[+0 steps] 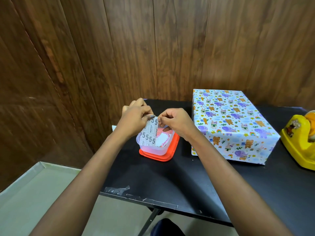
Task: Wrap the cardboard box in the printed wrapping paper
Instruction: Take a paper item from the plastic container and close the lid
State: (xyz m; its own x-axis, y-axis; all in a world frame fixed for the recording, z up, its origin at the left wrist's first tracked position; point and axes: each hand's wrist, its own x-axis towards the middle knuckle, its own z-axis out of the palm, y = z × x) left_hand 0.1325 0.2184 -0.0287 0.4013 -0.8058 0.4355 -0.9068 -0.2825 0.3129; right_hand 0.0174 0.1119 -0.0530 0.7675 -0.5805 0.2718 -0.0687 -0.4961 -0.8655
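Note:
The box (pixel 233 123) stands at the right of the black table (pixel 179 181), covered in white printed wrapping paper with purple elephants and bears. Left of it, both hands are raised over a small clear plastic tub (pixel 154 147). My left hand (pixel 136 116) pinches the top left of a white sticker backing sheet (pixel 150 133) printed with "5" and "METO". My right hand (pixel 173 121) pinches the sheet's upper right edge. The sheet hangs down into the tub.
The tub sits on its red lid (pixel 163 156) and holds white and pink items. A yellow tape dispenser (pixel 300 142) stands at the right edge. Strips of clear tape (pixel 117 189) stick to the table's front edge. Wooden wall panels rise behind.

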